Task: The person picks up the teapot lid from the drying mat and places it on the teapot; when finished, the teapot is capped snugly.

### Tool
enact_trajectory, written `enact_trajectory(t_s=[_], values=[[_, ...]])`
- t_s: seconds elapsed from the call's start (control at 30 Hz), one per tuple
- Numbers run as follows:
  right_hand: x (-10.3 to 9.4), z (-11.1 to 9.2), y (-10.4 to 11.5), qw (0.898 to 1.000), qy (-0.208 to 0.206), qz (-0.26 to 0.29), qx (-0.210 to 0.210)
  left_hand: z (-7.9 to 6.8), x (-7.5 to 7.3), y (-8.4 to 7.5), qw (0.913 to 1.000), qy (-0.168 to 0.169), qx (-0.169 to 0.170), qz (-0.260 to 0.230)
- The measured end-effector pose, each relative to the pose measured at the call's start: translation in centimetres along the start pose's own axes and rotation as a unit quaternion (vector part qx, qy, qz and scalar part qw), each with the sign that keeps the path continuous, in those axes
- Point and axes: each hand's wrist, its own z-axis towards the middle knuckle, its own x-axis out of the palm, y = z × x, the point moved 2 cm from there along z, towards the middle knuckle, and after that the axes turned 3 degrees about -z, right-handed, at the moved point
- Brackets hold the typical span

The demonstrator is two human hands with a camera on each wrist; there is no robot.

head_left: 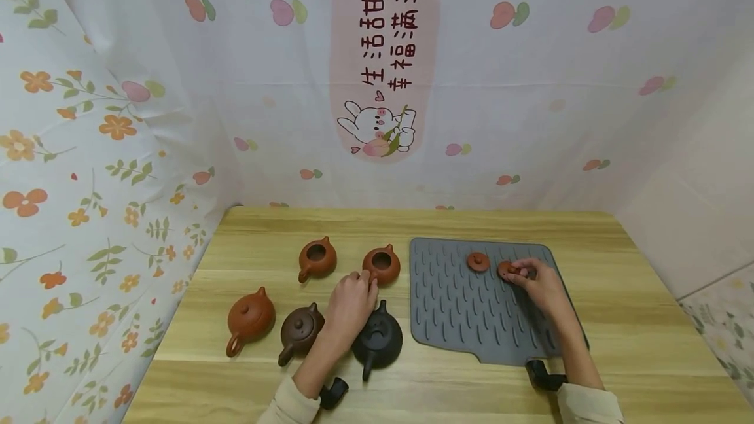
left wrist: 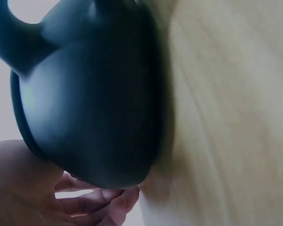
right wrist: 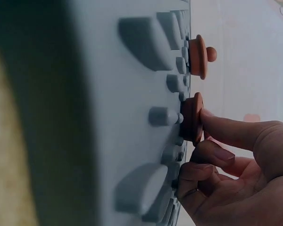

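The teapot lid [head_left: 508, 271] my right hand [head_left: 540, 285] pinches is reddish brown, like the second lid [head_left: 478, 262], against a slate-grey mat [head_left: 471, 309] patterned with rows of raised dashes. The open teapot [head_left: 384, 267] at my left hand [head_left: 349, 301] and the other open teapot [head_left: 321, 255] share that clay red; the leftmost teapot [head_left: 253, 316] looks more orange, its neighbouring teapot [head_left: 299, 335] dark brown, the last teapot [head_left: 379, 345] black. My sleeves [head_left: 589, 406] are cream. Streaked yellow-tan grain covers the table [head_left: 459, 391]. The white backdrop [head_left: 247, 51] carries pink, coral and green spots; the white left-hand curtain [head_left: 59, 169], orange blossoms and green sprigs.

Room runs behind the gray mat [head_left: 448, 326], while the black teapot [head_left: 387, 342] crowds the left fingers [left wrist: 118, 209].
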Motion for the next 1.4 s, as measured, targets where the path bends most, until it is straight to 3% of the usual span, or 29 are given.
enact_trajectory(t_s=[0.37, 0.73, 1.17, 1.4], values=[[0.0, -0.3, 0.5, 1.000, -0.007, 0.006, 0.005, 0.0, 0.1, 0.1, 0.9997, -0.018, 0.008, -0.016], [-0.2, -1.0, 4.1, 1.000, -0.007, 0.023, -0.018, 0.0, 0.4, 0.2, 0.9994, -0.027, 0.009, -0.020], [2.4, -0.9, 8.3, 0.995, 0.044, 0.065, -0.053, 0.1, 0.3, 0.2, 0.9994, -0.018, 0.006, -0.028], [3.5, -0.8, 10.1, 0.993, 0.042, 0.066, -0.092, 0.0, 0.3, 0.1, 0.9997, -0.019, 0.006, -0.017]])
